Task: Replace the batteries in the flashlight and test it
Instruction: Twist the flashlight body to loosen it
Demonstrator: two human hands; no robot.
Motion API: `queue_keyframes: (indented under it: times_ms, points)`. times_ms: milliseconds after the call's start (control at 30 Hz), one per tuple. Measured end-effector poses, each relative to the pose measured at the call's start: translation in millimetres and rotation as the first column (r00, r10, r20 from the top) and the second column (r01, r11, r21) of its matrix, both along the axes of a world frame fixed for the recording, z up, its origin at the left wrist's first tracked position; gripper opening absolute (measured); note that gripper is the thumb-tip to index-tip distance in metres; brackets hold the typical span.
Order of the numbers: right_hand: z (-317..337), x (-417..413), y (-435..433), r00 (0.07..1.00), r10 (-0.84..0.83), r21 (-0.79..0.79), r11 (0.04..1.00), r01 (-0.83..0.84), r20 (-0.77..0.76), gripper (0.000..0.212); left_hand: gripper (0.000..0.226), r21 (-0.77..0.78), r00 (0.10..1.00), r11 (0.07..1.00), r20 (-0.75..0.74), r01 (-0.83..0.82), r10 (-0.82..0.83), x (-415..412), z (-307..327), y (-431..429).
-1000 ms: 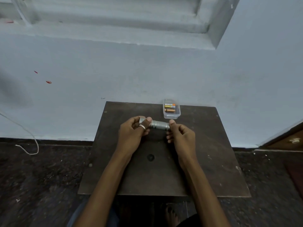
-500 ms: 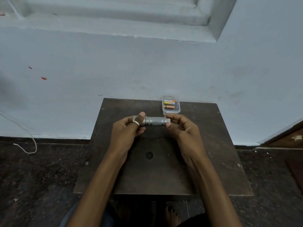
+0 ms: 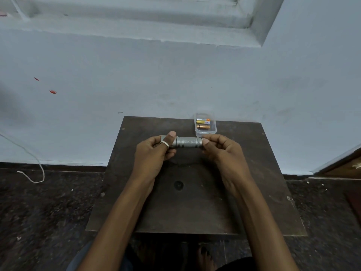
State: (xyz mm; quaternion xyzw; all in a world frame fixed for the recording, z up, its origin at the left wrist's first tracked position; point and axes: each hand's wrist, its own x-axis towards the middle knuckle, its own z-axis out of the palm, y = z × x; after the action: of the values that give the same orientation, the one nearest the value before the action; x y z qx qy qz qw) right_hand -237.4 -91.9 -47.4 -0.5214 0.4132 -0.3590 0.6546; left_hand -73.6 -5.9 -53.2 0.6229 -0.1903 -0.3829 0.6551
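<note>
My left hand (image 3: 154, 153) wraps the head of a silver flashlight (image 3: 188, 142), held level above the dark worktop (image 3: 254, 192). My right hand (image 3: 220, 151) fingers pinch its tail end. Two batteries (image 3: 203, 123) lie in a clear box (image 3: 214, 132) just behind.

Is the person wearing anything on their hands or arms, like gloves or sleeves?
No gloves and no sleeves: both forearms are bare as far as the picture shows. The left hand wears one pale, silvery ring on its thumb. The right hand shows no ring, watch or band.
</note>
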Motion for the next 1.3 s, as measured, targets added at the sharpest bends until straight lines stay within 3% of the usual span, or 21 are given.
queue_keyframes:
  times_ms: [133,233,367,533,667,767,800,900,967,1133,1300]
  points:
    - [1.9,-3.7,-2.1,0.999,0.03,0.006,1.0,-0.03,0.037,0.023,0.027,0.006,1.0,1.0,-0.028,0.001,-0.001,-0.2,1.6,0.3]
    - [4.7,-4.2,-0.8,0.999,0.025,0.038,0.999,-0.026,0.035,0.012,0.028,0.006,0.999,1.0,-0.035,0.013,-0.013,-0.3,1.8,0.5]
    - [4.1,-2.4,-0.2,0.995,-0.001,-0.03,1.0,-0.002,-0.102,0.033,0.031,0.014,0.999,0.999,-0.034,0.03,-0.029,-1.8,2.8,-1.5]
    - [6.1,-6.3,-1.5,0.998,0.02,-0.019,1.0,-0.022,-0.064,0.012,0.031,0.027,0.999,0.999,-0.024,0.029,-0.028,-2.6,3.1,-2.7]
    - [8.0,-8.5,-2.2,0.996,0.059,-0.044,0.997,-0.062,-0.066,0.026,0.032,0.039,1.0,0.999,-0.012,0.025,-0.024,-1.2,2.1,-0.9]
    - [8.6,-6.6,-1.5,0.998,0.061,-0.009,0.998,-0.061,-0.034,0.016,0.03,0.038,0.999,0.999,-0.025,0.023,-0.022,-1.4,2.6,-0.6]
    - [9.1,-5.5,-0.9,0.998,0.05,-0.007,0.999,-0.05,-0.049,0.011,0.03,0.039,0.999,0.999,-0.029,0.025,-0.024,-1.7,3.0,-0.6]
    - [8.2,-1.5,-1.2,0.967,0.002,-0.107,0.994,-0.03,-0.255,0.03,0.03,0.034,0.999,0.999,-0.03,0.035,-0.034,-3.6,4.2,-0.8]
    - [8.1,-0.2,-1.2,0.954,-0.01,-0.129,0.991,-0.03,-0.298,0.033,0.031,0.034,0.999,0.999,-0.029,0.034,-0.033,-4.4,5.1,-0.9]
    - [10.8,-0.3,-1.2,0.991,0.028,-0.067,0.997,-0.037,-0.128,0.008,0.03,0.042,0.999,0.999,-0.033,0.026,-0.025,-2.7,5.7,-0.8]
    - [13.8,-3.9,-4.2,0.996,0.058,-0.052,0.997,-0.062,-0.061,0.021,0.029,0.048,0.999,0.999,-0.047,0.025,-0.023,-1.5,4.2,-1.6]
